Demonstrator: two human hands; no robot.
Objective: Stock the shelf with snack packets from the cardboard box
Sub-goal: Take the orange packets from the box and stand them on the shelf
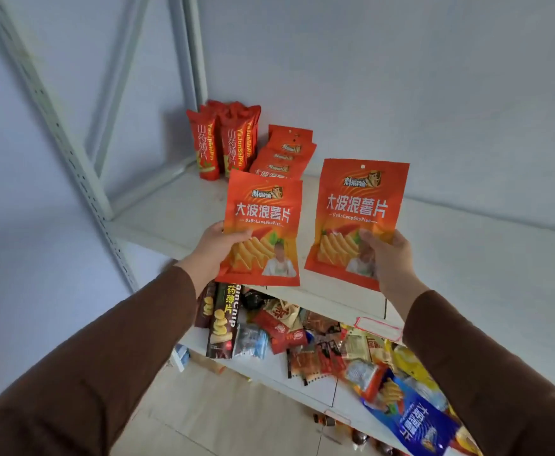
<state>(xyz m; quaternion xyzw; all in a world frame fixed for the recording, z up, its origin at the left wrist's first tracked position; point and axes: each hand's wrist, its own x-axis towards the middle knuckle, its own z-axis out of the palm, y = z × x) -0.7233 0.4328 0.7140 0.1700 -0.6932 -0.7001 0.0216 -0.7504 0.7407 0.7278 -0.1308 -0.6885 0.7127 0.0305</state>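
- Pale tiled floor (223,419) lies lowest in view, under a white metal shelf (170,218) set against a plain bluish wall (401,77).
- Brown sleeves (105,357) reach up from both lower corners.
- Lower shelf (302,386) carries a loose heap of mixed snacks (302,334): a dark tall chip bag (221,320), small red and clear sachets, and a blue bag (417,419) at the right.
- Left hand (213,248) pinches the lower left edge of an orange packet (263,228), thumb on the front, packet upright over the shelf's front edge.
- Right hand (391,255) pinches a matching second packet (358,218) at its lower right, held upright just beside the first, apart from it.
- Both packets are flat, glossy, rectangular pouches with white lettering, a picture of ridged chips and a punched hang hole on top.
- Behind them a leaning row of like packets (286,156) rests on the upper board.
- Farthest, in the corner, stand tall red pouches (223,139), against a perforated upright (187,60).
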